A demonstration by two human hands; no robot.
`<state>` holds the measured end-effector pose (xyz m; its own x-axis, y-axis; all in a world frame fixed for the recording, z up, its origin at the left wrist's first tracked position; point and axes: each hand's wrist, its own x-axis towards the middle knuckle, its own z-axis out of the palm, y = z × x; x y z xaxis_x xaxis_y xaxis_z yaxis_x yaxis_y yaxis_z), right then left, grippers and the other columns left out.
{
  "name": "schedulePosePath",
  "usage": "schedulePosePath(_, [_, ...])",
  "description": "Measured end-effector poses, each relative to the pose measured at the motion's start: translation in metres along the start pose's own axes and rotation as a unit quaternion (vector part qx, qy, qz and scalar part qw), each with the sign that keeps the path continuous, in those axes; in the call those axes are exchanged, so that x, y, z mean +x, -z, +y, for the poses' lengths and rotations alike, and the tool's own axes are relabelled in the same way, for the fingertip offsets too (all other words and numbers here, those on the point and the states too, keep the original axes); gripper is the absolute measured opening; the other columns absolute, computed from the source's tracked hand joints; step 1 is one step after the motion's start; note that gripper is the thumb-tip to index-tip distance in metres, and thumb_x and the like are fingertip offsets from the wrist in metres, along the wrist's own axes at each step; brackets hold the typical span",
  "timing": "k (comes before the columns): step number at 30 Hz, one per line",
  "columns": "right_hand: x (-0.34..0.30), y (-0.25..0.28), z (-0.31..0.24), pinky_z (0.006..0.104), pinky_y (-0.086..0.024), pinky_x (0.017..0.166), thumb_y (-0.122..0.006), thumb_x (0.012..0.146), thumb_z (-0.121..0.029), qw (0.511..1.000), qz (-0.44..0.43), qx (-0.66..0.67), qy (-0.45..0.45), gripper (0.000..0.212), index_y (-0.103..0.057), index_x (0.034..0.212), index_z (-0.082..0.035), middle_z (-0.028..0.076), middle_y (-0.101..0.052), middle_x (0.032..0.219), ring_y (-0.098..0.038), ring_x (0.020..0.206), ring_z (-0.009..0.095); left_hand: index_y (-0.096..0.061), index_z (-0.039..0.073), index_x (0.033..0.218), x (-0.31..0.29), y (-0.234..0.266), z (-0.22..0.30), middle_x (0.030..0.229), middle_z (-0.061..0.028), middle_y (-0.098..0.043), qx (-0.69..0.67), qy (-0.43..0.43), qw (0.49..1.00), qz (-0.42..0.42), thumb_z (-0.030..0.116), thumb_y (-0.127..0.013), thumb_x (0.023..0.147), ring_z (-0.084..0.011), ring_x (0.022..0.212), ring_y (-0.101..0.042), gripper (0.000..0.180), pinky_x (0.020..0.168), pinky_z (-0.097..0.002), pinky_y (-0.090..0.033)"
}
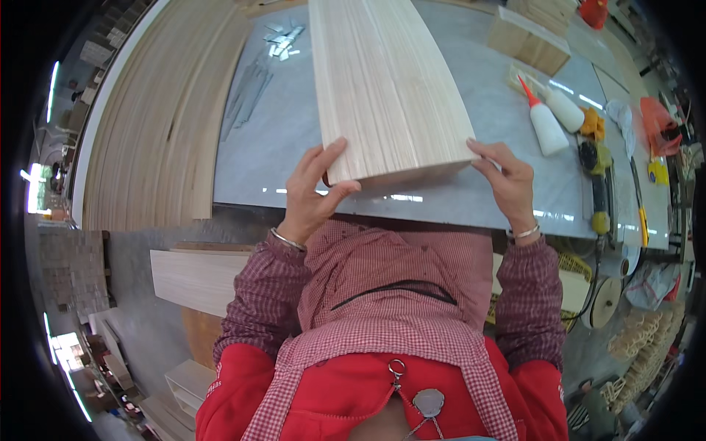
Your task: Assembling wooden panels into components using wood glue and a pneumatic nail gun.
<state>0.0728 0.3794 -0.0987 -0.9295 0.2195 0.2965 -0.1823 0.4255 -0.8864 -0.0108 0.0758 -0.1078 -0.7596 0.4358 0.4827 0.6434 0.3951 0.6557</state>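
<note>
A long pale wooden board [390, 88] runs away from me over the grey tabletop [287, 169], its near end tilted up off the surface. My left hand [315, 184] grips the near left corner, fingers at the side edge and thumb by the end edge. At the near right corner, my right hand [507, 176] pinches the board between thumb and fingers. The far end of the board runs out of the top of the view.
Stacked wooden boards [162, 110] lie along the left. Beyond my left hand are thin grey strips [250, 92] and small shiny pieces [283, 40]. On the right are a red-tipped white glue bottle [548, 128], a second white bottle [565, 110], a power tool [594, 162] and a wooden block [528, 40].
</note>
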Motion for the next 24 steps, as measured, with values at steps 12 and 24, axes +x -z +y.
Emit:
schedulePosePath(12, [0.0,-0.006,0.009,0.0201,-0.044,0.069,-0.067,0.084,-0.003,0.996,0.03,0.082,0.026,0.028,-0.07,0.111,-0.01,0.001,-0.068,0.089,-0.055,0.073,0.01,-0.059,0.007,0.125,0.002,-0.004,-0.004,0.105,-0.0099,-0.061,0.013,-0.014,1.0,0.007,0.03,-0.078,0.075,-0.0186,0.084,-0.059,0.058,0.07,-0.0271,-0.051])
schedulePosePath(24, [-0.019,-0.025,0.008,0.0227,-0.051,0.07,-0.064,0.083,-0.003,0.985,0.174,0.022,0.003,0.016,-0.068,0.098,-0.002,0.003,-0.07,0.091,-0.063,0.071,0.012,-0.057,0.006,0.127,0.004,-0.01,-0.004,0.111,-0.011,-0.061,0.043,-0.053,0.998,0.015,0.029,-0.074,0.081,-0.0202,0.087,-0.061,0.054,0.073,-0.0285,-0.051])
